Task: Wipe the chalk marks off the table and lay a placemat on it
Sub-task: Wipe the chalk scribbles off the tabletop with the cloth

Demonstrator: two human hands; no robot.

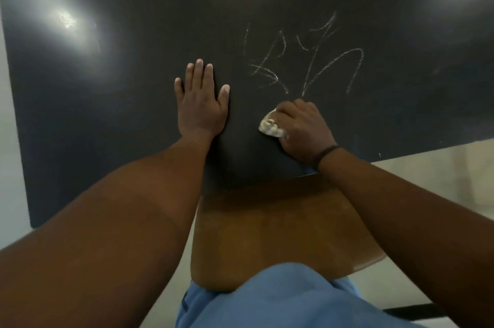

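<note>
1 head-worn view, facing forward and down, close above table (133, 113)

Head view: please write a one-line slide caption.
Right hand presses crumpled cloth below chalk marks; left hand flat on table.

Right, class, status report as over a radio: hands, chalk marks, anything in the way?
Left hand flat on table. Right hand gripping crumpled cloth, just below chalk marks. Marks mostly unwiped. No placemat in view, nothing blocking.

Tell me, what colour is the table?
Black, with white chalk marks; the table shows in the head view.
</note>
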